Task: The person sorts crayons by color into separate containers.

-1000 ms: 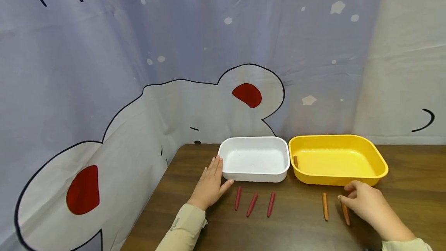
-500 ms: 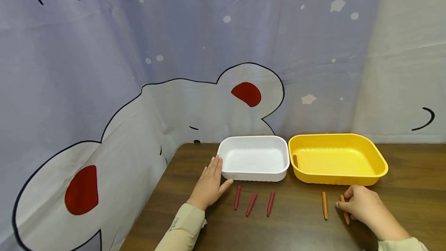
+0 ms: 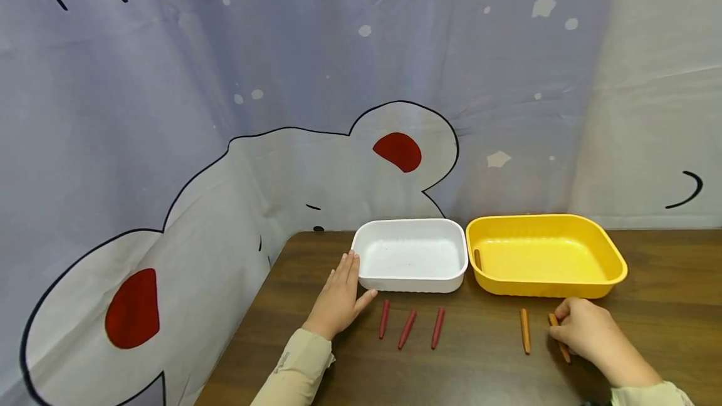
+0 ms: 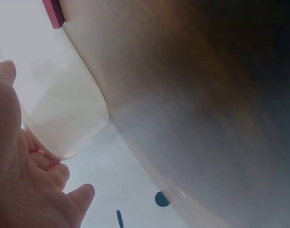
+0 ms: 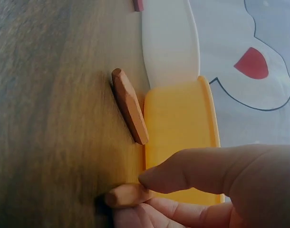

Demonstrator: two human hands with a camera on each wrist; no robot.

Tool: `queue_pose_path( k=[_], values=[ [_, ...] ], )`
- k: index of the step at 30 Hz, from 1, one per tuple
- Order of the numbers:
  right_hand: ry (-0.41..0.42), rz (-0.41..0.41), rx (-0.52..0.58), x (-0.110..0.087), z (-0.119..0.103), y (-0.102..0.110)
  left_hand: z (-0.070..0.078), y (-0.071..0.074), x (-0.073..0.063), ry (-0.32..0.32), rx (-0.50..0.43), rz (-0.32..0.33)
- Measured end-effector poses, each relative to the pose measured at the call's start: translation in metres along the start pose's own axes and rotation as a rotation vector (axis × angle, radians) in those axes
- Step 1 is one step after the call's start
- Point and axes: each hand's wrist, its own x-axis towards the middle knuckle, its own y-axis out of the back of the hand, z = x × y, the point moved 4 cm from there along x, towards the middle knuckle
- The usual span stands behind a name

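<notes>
My right hand (image 3: 592, 338) pinches an orange-brown crayon (image 5: 128, 195) between thumb and fingertips, just in front of the yellow tub (image 3: 541, 289). To its left another orange-brown crayon (image 3: 525, 331) lies on the table. Straight fingers of my left hand (image 3: 336, 301) rest against the left end of the white tub (image 3: 412, 285); in the left wrist view they reach its rim from outside. In front of that tub lie three dark red crayons, the left one (image 3: 384, 319), the middle one (image 3: 407, 329) and the right one (image 3: 437, 328).
Both tubs stand side by side at the back of the brown wooden table (image 3: 479, 374). One brownish crayon (image 3: 477, 259) leans inside the yellow tub at its left wall. Behind the table hangs a printed cloth (image 3: 316, 67).
My right hand has come down from above the right orange-brown crayon, and its thumb and fingers have closed round it. The crayon has tilted slightly. My left hand stays at the white tub.
</notes>
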Motion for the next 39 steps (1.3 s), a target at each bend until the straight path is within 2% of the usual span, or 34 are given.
queue_pose_path(
  k=[10,29,35,39],
  values=[
    [0.022,0.000,0.077,0.001,-0.002,0.004,0.000,0.000,0.001,0.008,-0.001,-0.002],
    [0.034,-0.120,0.524,0.004,0.001,0.010,0.002,0.002,0.002,-0.007,-0.012,0.021],
    [0.048,-0.150,0.612,0.005,0.001,0.013,0.002,0.002,0.003,-0.007,-0.019,0.023],
    [0.050,-0.155,0.627,0.004,0.001,0.013,0.002,0.001,0.001,-0.001,-0.026,0.013]
  ],
)
